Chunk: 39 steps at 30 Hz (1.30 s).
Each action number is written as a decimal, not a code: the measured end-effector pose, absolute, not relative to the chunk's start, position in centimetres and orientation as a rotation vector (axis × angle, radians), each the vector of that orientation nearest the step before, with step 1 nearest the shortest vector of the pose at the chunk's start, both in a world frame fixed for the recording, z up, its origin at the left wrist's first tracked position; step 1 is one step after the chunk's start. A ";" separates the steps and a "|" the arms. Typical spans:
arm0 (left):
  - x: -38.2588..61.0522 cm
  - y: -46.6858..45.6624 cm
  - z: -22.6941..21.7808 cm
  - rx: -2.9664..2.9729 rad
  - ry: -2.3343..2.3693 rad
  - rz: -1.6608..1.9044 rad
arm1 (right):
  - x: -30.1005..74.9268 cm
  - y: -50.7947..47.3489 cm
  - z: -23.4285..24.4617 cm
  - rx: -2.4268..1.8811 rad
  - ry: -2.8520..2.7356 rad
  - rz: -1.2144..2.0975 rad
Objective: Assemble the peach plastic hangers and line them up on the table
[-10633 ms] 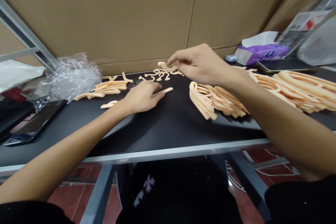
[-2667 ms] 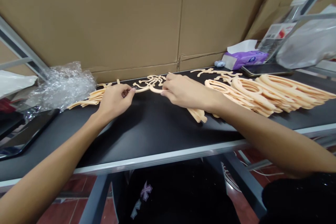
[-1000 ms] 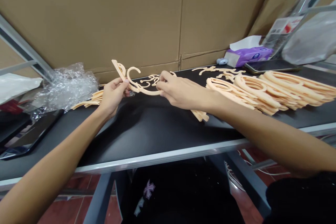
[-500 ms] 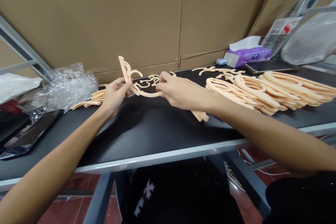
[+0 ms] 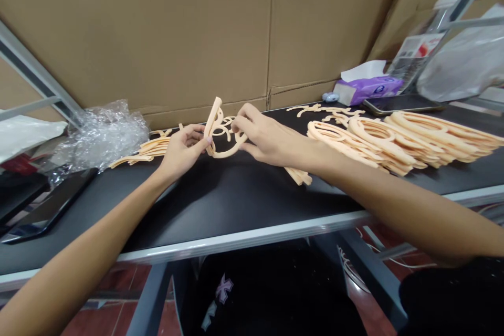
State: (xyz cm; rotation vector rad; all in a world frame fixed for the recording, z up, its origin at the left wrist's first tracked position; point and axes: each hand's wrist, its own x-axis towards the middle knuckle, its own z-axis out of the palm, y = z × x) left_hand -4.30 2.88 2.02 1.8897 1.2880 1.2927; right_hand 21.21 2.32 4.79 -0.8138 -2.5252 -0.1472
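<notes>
My left hand (image 5: 183, 147) and right hand (image 5: 268, 139) meet over the far middle of the black counter (image 5: 236, 205). Between them they hold one curved peach-coloured piece (image 5: 223, 154). The fingers of my left hand are closed on its left end, those of my right hand are pinched on its right side, and the piece is raised just above the counter with one arm of it tilted up.

The counter has a pale metal front edge, and its near half lies bare. To the far left lies a loose pile of flat peach strips (image 5: 144, 149), with a crumpled clear plastic sheet (image 5: 100, 134) beside it. A dark flat screen (image 5: 47, 207) rests at the near left. To the right, a long overlapping stack of ring-shaped peach parts (image 5: 413, 139) runs along the counter. Small curly offcuts (image 5: 326, 111) lie beyond its left end. A purple tissue pack (image 5: 368, 86) and a phone (image 5: 401, 105) lie at the far right.

Brown cardboard sheets (image 5: 177, 26) stand against the back of the counter like a wall. Grey metal bars cross at both far corners. Below the counter, red floor tiles (image 5: 102, 320) show.
</notes>
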 end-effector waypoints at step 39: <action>-3.8 1.4 2.3 2.499 1.543 0.926 | 20.8 2.2 4.5 -0.783 -2.555 -0.252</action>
